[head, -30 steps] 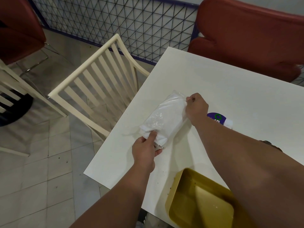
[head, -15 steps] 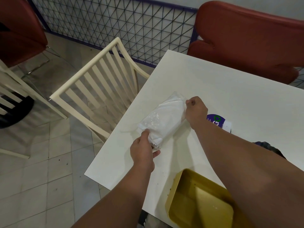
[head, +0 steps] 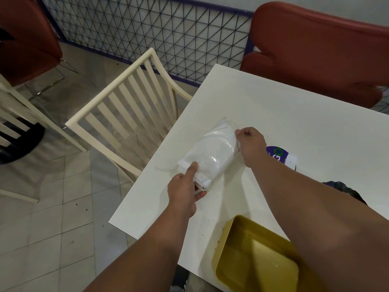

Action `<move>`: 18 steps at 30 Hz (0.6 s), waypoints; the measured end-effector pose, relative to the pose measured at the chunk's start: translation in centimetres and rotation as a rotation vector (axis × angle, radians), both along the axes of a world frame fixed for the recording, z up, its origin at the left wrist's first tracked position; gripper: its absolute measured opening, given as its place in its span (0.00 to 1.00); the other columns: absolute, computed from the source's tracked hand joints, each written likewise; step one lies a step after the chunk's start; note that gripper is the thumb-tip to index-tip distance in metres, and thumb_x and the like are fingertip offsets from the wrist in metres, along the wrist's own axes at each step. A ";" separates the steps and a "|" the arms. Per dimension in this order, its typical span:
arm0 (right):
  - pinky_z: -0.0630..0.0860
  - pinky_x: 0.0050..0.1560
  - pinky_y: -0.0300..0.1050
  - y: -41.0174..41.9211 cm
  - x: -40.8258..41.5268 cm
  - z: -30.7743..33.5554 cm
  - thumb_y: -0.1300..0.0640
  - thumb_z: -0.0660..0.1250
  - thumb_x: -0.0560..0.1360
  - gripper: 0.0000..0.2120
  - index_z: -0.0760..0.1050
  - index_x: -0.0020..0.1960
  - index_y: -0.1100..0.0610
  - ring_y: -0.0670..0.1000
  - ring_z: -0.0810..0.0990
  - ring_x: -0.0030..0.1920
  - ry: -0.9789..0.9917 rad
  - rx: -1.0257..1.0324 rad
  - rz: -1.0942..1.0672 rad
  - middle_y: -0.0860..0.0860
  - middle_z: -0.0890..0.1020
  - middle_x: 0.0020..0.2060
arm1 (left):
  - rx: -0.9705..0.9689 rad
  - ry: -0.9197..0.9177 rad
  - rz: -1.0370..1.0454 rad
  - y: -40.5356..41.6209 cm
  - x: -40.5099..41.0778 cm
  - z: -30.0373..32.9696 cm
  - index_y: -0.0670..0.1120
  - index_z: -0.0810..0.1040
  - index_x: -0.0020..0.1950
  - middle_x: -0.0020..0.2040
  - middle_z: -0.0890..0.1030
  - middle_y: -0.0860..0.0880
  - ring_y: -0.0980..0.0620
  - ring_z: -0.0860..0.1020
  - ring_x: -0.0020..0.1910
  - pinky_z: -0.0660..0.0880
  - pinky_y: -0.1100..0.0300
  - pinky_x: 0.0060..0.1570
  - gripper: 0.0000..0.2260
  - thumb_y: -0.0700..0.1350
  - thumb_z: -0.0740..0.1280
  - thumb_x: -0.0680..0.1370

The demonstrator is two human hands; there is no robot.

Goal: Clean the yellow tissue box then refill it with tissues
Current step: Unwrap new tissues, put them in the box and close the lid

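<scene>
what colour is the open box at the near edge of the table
Mustard yellow, inside and out; the tissue box shows best in the head view.

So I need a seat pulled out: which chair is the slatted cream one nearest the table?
The cream slatted chair beside the white table; the others are red.

Purple round label [head: 276, 154] on white packet behind right forearm: white letters partly hidden, not readable; small green ring mark visible. No other text.
</scene>
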State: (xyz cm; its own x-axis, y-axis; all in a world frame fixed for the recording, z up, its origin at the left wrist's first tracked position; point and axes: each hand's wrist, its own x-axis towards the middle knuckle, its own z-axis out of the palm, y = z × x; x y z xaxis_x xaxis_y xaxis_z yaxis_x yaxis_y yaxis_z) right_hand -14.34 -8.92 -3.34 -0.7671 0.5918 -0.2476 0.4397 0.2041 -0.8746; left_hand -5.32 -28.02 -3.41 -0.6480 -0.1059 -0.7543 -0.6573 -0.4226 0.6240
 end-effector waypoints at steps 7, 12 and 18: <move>0.74 0.39 0.42 -0.4 -0.7 0.5 0.51 0.64 0.77 0.07 0.75 0.43 0.53 0.51 0.75 0.40 -0.023 -0.043 -0.105 0.45 0.76 0.35 | 0.037 0.038 -0.025 -0.9 0.9 -1.2 0.41 0.74 0.46 0.49 0.82 0.42 0.42 0.82 0.48 0.80 0.50 0.41 0.15 0.52 0.71 0.75; 0.71 0.39 0.43 -0.5 -0.6 0.1 0.50 0.65 0.76 0.09 0.78 0.46 0.55 0.52 0.75 0.39 -0.014 -0.015 -0.077 0.47 0.77 0.36 | 0.120 0.050 -0.034 -1.2 0.8 -1.1 0.40 0.77 0.56 0.50 0.84 0.43 0.42 0.83 0.50 0.80 0.46 0.47 0.20 0.51 0.74 0.72; 0.71 0.39 0.41 -0.7 -0.7 0.2 0.51 0.64 0.77 0.09 0.78 0.47 0.55 0.49 0.75 0.36 -0.025 0.005 -0.111 0.48 0.78 0.39 | 0.131 0.075 -0.063 -1.5 0.8 -1.3 0.41 0.78 0.57 0.49 0.84 0.43 0.40 0.82 0.52 0.79 0.41 0.51 0.15 0.46 0.73 0.74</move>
